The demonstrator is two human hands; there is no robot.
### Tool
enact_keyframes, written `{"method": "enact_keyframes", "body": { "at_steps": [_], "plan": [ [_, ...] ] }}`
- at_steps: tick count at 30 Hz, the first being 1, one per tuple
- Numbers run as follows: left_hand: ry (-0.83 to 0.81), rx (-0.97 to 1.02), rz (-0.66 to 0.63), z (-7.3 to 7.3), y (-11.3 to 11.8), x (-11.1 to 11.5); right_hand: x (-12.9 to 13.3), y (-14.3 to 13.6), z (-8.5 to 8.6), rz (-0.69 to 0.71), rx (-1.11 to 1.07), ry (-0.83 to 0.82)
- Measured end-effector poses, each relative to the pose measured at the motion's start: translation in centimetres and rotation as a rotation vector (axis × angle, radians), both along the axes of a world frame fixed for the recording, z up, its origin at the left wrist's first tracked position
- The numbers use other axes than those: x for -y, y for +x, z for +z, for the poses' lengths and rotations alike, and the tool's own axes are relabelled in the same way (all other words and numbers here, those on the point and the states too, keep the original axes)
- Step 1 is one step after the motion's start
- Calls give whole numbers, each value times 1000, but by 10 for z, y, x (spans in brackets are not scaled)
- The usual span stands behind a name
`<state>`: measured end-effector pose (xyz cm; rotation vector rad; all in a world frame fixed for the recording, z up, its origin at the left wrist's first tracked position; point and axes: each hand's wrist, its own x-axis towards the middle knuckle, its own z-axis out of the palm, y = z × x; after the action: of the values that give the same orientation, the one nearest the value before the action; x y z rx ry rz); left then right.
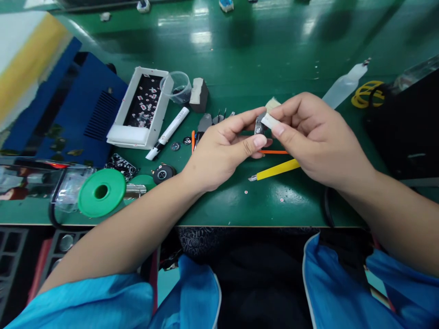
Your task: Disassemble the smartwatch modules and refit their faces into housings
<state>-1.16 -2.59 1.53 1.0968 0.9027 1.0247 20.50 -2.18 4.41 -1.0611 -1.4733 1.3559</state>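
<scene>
Between thumb and fingers, my left hand (222, 148) grips a small dark round part (259, 125) with a silvery face, like a watch-sized module; its exact kind is hard to make out. My right hand (312, 132) pinches a pale folded piece of cloth or foam (270, 120), one end of which touches the part. Below the hands lies a yellow craft knife (277, 171) with its blade pointing left. An orange stick-like tool (274, 151) passes under the fingers. Behind my left hand, pliers or tweezers (205, 122) are partly hidden.
On the left are a white box (158, 107) with small bits, a clear cup (180, 87), a marker (169, 131), a dark block (199, 96), a green spool (102, 193) and a black round module (163, 173). A squeeze bottle (345, 86) and yellow rings (366, 93) lie right.
</scene>
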Motion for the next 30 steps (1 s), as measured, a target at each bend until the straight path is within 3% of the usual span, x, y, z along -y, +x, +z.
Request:
{"method": "enact_keyframes", "body": {
  "at_steps": [22,30],
  "plan": [
    [7,-7,17,3,0,4,0,1,0,-13,-28,-13],
    [101,37,-45,-10,-4,-4,-5,3,-13,7,-9,168]
  ]
}}
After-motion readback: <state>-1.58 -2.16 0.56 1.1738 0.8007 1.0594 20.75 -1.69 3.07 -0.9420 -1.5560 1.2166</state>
